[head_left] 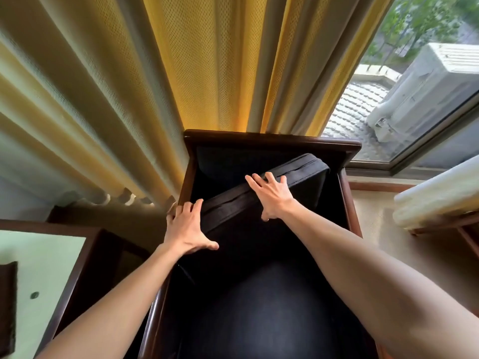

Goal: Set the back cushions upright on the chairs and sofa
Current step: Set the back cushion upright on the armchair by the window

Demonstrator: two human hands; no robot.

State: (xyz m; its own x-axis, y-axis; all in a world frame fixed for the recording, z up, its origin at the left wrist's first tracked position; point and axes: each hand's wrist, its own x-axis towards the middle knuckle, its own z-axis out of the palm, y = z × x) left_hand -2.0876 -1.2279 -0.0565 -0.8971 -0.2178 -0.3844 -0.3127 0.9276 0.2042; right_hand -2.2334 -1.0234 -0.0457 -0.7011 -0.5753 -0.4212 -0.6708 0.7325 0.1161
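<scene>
So I'm leaning over the chair [269, 141] by the curtain [207, 60], and the back cushion [261, 193] is sitting crooked inside it: one end is up near the back right corner, the other end dips toward the left armrest, so its top edge runs on a slant across the dark backrest.

My right hand [272, 196] is spread flat over the top edge, fingers draped across the seam, palm pressing rather than pinching. My left hand [188, 229] is open too, fingers splayed, planted at the low end of the cushion where it meets the left arm of the chair; the thumb reaches out over the dark seat [259, 307]. Neither hand is actually clamped shut on anything.

The way I'd do this bit: lift the low left end first so the top edge goes level, then push the whole thing back with both palms until it's flush against the backrest. Pushing with the right alone will probably just pivot it more. I'd also tuck the bottom edge into the crease behind the seat, otherwise I reckon it'll flop forward again. The fabric looks soft and squishy, so firm even pressure beats grabbing.
</scene>
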